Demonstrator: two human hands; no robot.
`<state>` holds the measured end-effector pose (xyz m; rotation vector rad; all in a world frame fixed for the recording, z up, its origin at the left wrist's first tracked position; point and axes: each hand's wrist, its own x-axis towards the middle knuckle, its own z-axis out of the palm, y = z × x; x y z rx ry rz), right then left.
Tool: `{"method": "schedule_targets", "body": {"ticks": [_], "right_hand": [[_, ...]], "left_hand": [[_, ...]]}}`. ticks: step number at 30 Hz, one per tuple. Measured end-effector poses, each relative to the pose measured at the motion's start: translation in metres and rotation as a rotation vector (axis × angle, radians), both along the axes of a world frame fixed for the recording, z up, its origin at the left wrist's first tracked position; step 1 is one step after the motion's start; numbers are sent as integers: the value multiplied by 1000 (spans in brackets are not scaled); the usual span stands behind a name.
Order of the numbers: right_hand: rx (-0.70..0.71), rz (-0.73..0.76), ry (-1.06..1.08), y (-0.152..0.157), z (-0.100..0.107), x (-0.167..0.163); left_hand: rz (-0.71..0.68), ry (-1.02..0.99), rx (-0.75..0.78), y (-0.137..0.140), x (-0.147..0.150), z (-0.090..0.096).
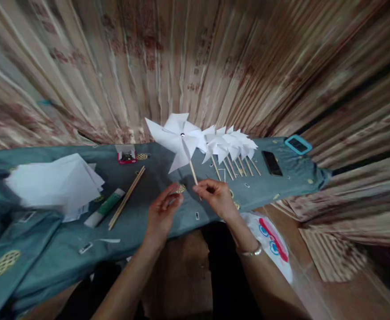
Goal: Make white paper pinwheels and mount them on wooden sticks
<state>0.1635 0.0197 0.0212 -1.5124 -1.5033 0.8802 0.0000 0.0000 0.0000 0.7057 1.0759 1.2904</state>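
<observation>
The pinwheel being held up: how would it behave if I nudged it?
The pinwheel looks like thin folded paper, so it's probably light and easily creased. Its blades meet at a shiny fastener, so they might spin. The slim stick seems stiff, but the right hand grips it low, so it might sway.

Dim, soft overall; curtains (168, 66) stretched toward edges

Left fingers (166, 192) loosely curled, right fingers (210, 183) pinched, forearms (133, 275) outstretched.

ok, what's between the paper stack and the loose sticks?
A green tube lies between the paper stack and the loose sticks, in the head view.
</observation>
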Motion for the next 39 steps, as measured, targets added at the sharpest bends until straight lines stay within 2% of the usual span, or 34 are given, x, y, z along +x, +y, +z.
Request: {"method": "schedule_targets", "body": {"ticks": [5, 8, 13, 22, 39], "right_hand": [[65, -135, -263, 20, 6, 45], [-21, -199, -490, 28, -2, 66], [-92, -196, -574, 38, -18, 85], [-203, -184, -715, 55, -29, 91], [-270, -169, -977, 63, -27, 91]], "left_hand": [[-22, -4, -18, -5, 1, 2], [-36, -3, -10, -8, 2, 2], [-71, 18, -6, -13, 4, 3], [-94, -24, -31, -18, 5, 5], [-118, -11, -21, -21, 5, 6]]}}
